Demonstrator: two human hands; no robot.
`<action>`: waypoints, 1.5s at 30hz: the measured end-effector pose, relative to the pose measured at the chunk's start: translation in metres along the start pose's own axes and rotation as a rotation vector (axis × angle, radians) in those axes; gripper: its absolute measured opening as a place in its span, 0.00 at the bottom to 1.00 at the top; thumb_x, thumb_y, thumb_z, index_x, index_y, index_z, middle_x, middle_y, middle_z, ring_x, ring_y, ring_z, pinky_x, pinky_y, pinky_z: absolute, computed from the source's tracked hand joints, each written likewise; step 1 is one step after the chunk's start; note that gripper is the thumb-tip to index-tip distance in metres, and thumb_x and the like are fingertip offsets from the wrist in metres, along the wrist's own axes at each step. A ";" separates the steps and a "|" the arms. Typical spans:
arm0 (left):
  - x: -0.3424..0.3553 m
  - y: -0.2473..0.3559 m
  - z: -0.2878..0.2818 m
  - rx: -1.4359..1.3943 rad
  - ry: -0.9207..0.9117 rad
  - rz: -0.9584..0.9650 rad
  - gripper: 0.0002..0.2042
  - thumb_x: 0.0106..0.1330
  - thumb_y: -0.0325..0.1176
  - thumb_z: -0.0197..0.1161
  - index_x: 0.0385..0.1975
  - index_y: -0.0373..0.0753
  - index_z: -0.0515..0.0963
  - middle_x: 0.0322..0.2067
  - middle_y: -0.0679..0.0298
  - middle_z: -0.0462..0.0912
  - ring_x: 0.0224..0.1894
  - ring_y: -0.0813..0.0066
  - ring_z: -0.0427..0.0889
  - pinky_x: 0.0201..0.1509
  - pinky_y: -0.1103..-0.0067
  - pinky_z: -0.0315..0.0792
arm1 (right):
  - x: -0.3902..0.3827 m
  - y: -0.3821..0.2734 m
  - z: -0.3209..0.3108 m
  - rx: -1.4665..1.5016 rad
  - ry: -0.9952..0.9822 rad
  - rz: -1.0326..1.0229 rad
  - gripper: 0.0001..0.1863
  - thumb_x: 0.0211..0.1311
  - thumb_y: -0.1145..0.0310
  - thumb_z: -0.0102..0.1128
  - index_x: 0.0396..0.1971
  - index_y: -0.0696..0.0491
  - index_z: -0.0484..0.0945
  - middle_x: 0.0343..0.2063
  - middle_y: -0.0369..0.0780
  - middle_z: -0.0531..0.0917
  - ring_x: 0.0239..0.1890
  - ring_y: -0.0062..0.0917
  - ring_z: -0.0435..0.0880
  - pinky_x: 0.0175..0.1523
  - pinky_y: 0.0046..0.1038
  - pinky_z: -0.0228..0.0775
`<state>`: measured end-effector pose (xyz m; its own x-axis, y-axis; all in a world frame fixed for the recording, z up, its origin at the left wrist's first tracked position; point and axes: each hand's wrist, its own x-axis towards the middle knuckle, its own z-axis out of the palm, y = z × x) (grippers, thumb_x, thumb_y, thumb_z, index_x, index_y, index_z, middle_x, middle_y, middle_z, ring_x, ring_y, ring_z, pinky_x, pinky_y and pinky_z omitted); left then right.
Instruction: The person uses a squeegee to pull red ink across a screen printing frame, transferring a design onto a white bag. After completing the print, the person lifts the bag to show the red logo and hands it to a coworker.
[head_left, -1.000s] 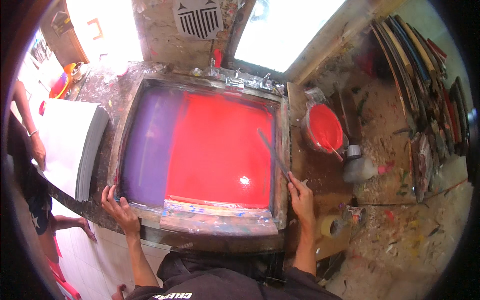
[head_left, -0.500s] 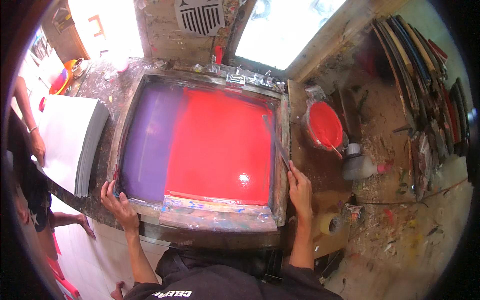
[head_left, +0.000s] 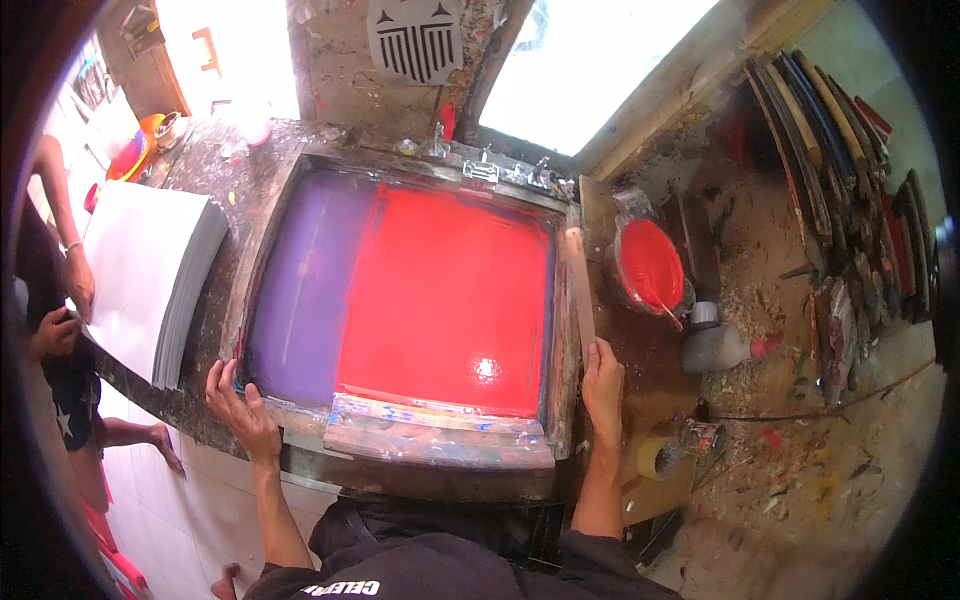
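- The right hand is closed around the near end of a long squeegee, which lies along the right-hand rail of the screen-printing frame, its blade off the mesh and resting at the edge.
- The left hand lies spread, fingers open, on the near left corner of the frame, pressing or steadying it; it grips nothing.
- The mesh inside the frame is flooded with wet red ink over its middle and right part, with a glossy spot near the front; a purple band on the left carries no red.
- Judging by the even red coat and the squeegee parked at the side, the ink pull over the screen looks done; lifting the frame and taking out the sheet look like what is left, though the sheet beneath cannot be seen.
- A paint-smeared board sits at the near edge of the frame.
- To the right, a bucket of red ink with a stirring stick, and a pale bottle beside it.
- To the left, a thick stack of white sheets, with another person's hands at its edge.
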<state>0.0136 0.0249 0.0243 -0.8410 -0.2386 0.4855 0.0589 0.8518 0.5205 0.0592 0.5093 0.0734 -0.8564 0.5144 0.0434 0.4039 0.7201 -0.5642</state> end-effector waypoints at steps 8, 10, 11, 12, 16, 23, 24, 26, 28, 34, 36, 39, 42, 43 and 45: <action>-0.001 -0.003 0.003 -0.012 -0.003 0.005 0.20 0.71 0.40 0.44 0.56 0.36 0.69 0.59 0.52 0.65 0.64 0.54 0.61 0.67 0.58 0.49 | 0.015 -0.008 0.009 -0.109 0.063 -0.046 0.20 0.71 0.64 0.48 0.62 0.45 0.71 0.30 0.57 0.81 0.34 0.55 0.81 0.35 0.48 0.71; 0.000 -0.002 0.002 -0.019 -0.001 0.012 0.20 0.72 0.40 0.44 0.56 0.36 0.69 0.59 0.52 0.65 0.63 0.55 0.61 0.67 0.58 0.49 | 0.021 0.000 0.014 -0.143 0.076 -0.060 0.21 0.71 0.64 0.49 0.62 0.42 0.70 0.28 0.57 0.82 0.32 0.55 0.81 0.34 0.48 0.71; 0.001 -0.001 0.001 -0.018 0.004 0.015 0.20 0.72 0.41 0.44 0.56 0.35 0.69 0.59 0.52 0.65 0.63 0.55 0.61 0.67 0.58 0.49 | 0.023 0.002 0.016 -0.139 0.110 -0.105 0.21 0.71 0.63 0.49 0.62 0.42 0.71 0.28 0.56 0.82 0.32 0.54 0.81 0.33 0.48 0.71; 0.001 -0.001 0.002 -0.012 -0.001 0.016 0.20 0.72 0.41 0.44 0.56 0.35 0.69 0.59 0.52 0.65 0.63 0.55 0.61 0.67 0.58 0.49 | 0.025 0.003 0.018 -0.135 0.144 -0.150 0.21 0.71 0.63 0.50 0.62 0.42 0.71 0.27 0.56 0.81 0.31 0.54 0.81 0.33 0.47 0.70; 0.001 -0.002 0.002 -0.002 -0.019 0.022 0.20 0.73 0.42 0.44 0.56 0.35 0.69 0.59 0.52 0.65 0.63 0.55 0.61 0.67 0.59 0.50 | 0.041 0.012 0.025 -0.080 0.214 -0.285 0.20 0.71 0.62 0.50 0.62 0.42 0.72 0.24 0.54 0.81 0.29 0.51 0.82 0.32 0.46 0.69; 0.002 0.000 0.001 -0.001 -0.009 0.027 0.20 0.73 0.41 0.43 0.56 0.35 0.70 0.59 0.52 0.65 0.63 0.55 0.60 0.67 0.59 0.50 | 0.054 0.018 0.019 -0.077 0.123 -0.314 0.20 0.71 0.63 0.51 0.62 0.42 0.71 0.22 0.53 0.79 0.27 0.50 0.81 0.31 0.43 0.69; 0.002 0.000 0.001 0.001 -0.009 0.025 0.20 0.73 0.41 0.43 0.56 0.35 0.69 0.59 0.52 0.65 0.63 0.55 0.60 0.67 0.59 0.50 | 0.057 0.019 0.017 -0.069 0.089 -0.312 0.20 0.71 0.63 0.50 0.62 0.42 0.71 0.22 0.53 0.79 0.27 0.50 0.81 0.31 0.42 0.69; 0.002 0.001 0.002 0.001 -0.007 0.023 0.20 0.73 0.42 0.42 0.56 0.35 0.69 0.59 0.52 0.65 0.63 0.55 0.60 0.67 0.59 0.50 | 0.058 0.024 0.017 -0.044 0.073 -0.334 0.21 0.71 0.63 0.50 0.62 0.42 0.71 0.23 0.53 0.79 0.28 0.49 0.81 0.30 0.41 0.69; 0.002 0.001 0.003 -0.002 -0.008 0.025 0.20 0.73 0.42 0.42 0.56 0.35 0.69 0.59 0.52 0.65 0.63 0.54 0.60 0.67 0.59 0.50 | 0.057 0.031 0.020 -0.011 0.106 -0.383 0.21 0.71 0.64 0.50 0.62 0.42 0.71 0.24 0.54 0.79 0.28 0.49 0.81 0.30 0.40 0.69; 0.001 0.000 0.003 0.011 -0.010 0.018 0.21 0.72 0.41 0.42 0.56 0.35 0.70 0.59 0.51 0.65 0.64 0.54 0.60 0.67 0.59 0.50 | 0.049 0.045 0.018 -0.005 -0.013 -0.341 0.20 0.71 0.63 0.50 0.62 0.44 0.72 0.31 0.55 0.80 0.32 0.48 0.83 0.31 0.37 0.71; 0.001 -0.002 0.002 0.023 -0.007 0.024 0.20 0.72 0.41 0.43 0.56 0.35 0.70 0.59 0.51 0.65 0.64 0.54 0.60 0.67 0.59 0.50 | 0.036 0.027 0.016 0.036 -0.079 -0.310 0.19 0.71 0.67 0.52 0.60 0.49 0.73 0.40 0.55 0.80 0.43 0.42 0.83 0.40 0.32 0.74; 0.002 -0.001 0.003 0.029 -0.018 0.016 0.20 0.71 0.40 0.43 0.56 0.35 0.70 0.59 0.51 0.66 0.63 0.54 0.61 0.67 0.59 0.50 | 0.040 0.025 0.019 0.056 -0.028 -0.377 0.19 0.71 0.67 0.52 0.59 0.49 0.74 0.39 0.55 0.80 0.43 0.42 0.83 0.41 0.33 0.74; 0.002 0.002 -0.001 0.025 -0.017 0.007 0.20 0.71 0.41 0.43 0.56 0.35 0.70 0.59 0.51 0.66 0.63 0.54 0.61 0.67 0.59 0.50 | 0.055 0.019 0.028 0.101 0.094 -0.447 0.20 0.71 0.63 0.51 0.61 0.47 0.73 0.30 0.56 0.80 0.32 0.48 0.83 0.33 0.39 0.72; 0.001 0.000 0.000 0.018 -0.017 0.006 0.20 0.71 0.41 0.43 0.56 0.35 0.70 0.59 0.51 0.65 0.63 0.54 0.61 0.67 0.59 0.50 | 0.057 0.016 0.027 0.076 0.055 -0.361 0.20 0.71 0.63 0.51 0.61 0.47 0.73 0.30 0.56 0.80 0.32 0.49 0.83 0.33 0.39 0.71; 0.001 -0.002 0.002 0.009 -0.012 0.013 0.20 0.72 0.41 0.43 0.56 0.35 0.70 0.59 0.52 0.65 0.63 0.54 0.61 0.67 0.59 0.50 | 0.061 0.012 0.023 0.034 0.045 -0.299 0.20 0.71 0.63 0.51 0.61 0.47 0.73 0.30 0.56 0.80 0.31 0.49 0.83 0.32 0.40 0.71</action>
<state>0.0113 0.0240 0.0228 -0.8464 -0.2225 0.4838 0.0648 0.8588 0.5083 0.0045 0.5389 0.0500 -0.9202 0.3029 0.2478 0.1244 0.8268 -0.5485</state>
